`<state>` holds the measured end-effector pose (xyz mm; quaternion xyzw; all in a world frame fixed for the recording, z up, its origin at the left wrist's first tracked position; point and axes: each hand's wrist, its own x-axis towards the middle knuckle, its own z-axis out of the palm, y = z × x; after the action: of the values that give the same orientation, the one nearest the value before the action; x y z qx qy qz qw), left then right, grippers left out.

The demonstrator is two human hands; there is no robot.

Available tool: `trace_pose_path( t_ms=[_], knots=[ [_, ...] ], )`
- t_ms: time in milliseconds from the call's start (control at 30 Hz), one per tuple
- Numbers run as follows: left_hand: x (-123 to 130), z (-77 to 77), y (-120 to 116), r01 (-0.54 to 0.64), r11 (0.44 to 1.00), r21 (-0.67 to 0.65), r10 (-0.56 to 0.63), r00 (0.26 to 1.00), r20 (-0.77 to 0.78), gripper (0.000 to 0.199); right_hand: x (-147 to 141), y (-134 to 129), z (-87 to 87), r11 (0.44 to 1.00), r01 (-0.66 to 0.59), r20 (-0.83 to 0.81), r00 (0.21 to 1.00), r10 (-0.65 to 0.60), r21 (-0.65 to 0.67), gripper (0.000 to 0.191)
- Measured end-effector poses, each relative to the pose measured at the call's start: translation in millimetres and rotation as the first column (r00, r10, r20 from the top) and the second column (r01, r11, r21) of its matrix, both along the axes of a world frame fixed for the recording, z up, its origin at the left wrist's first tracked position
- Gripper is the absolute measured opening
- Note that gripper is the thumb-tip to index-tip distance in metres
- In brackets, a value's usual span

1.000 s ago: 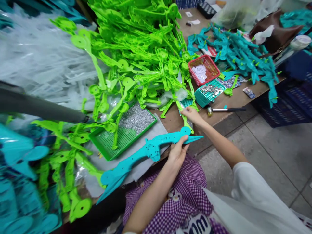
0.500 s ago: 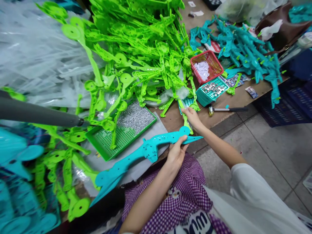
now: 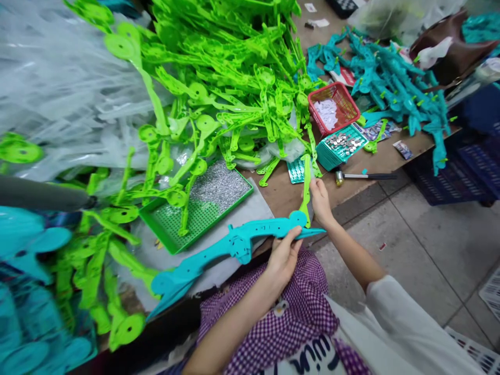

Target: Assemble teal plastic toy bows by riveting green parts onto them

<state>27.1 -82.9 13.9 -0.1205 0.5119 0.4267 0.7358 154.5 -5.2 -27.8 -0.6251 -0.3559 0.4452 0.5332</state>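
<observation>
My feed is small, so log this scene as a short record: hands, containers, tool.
Left hand: grips the long blue part
Right hand: holds the lime-green piece
Contact between those two parts: cannot tell
Green tray: small silver pieces
Red basket: white pieces
Tool: hammer, lying on the table

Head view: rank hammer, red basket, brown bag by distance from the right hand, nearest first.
From the right hand:
1. Hammer: just to its right, near the table's edge.
2. Red basket: farther up the table, beyond the hammer.
3. Brown bag: farthest, toward the upper right of the view.
</observation>
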Motion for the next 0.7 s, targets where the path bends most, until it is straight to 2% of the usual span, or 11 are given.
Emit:
trace_pose_path(
  t_ms=[100,267,533,700],
  knots=[
    [-1,0.4,3,0.014,0.999,0.047,-0.014,1.0,-0.001,0.026,2,-1,10.1,0.995,-0.015,0.027,1.0,0.013,0.096,0.043],
    [-2,-0.8,1,0.033,0.996,0.088,-0.03,0.999,-0.028,0.034,16,-8,21.9,0.987,-0.151,0.01,0.988,0.151,0.049,0.044],
    [0,-10.7,0,0.046,0.992,0.121,-0.039,0.998,-0.056,0.041,15,-22,17.2,0.999,-0.046,-0.056,0.997,0.047,0.026,0.043],
    [0,-14.4,4,0.027,0.983,0.179,-0.012,0.996,-0.085,0.04,16,-17,11.4,0.998,-0.067,-0.02,0.998,0.067,0.004,0.041]
  ],
)
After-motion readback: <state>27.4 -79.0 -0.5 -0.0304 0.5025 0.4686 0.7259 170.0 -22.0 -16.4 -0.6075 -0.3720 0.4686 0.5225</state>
